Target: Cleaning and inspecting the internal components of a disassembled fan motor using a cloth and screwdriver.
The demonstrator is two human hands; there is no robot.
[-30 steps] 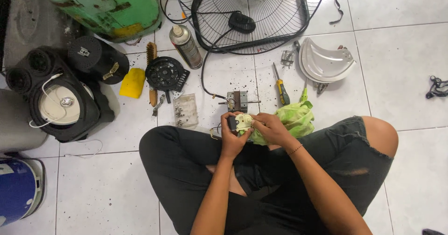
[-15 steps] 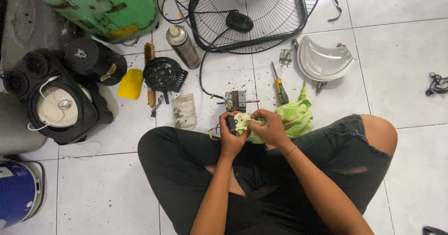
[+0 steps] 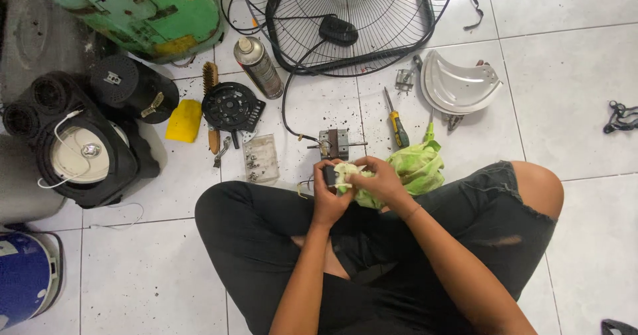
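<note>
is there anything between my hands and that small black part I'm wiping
Partly. The left hand grips the small black part directly. Under the right hand lies the green rag, pressed against the part, so cloth seems to sit between those fingers and it.

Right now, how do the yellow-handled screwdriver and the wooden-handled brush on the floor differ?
The yellow-handled screwdriver lies right of the small motor, bare on the tile; the wooden-handled brush lies left, partly under a black round part. The screwdriver is slimmer. Both lie roughly lengthwise away from the person, untouched.
</note>
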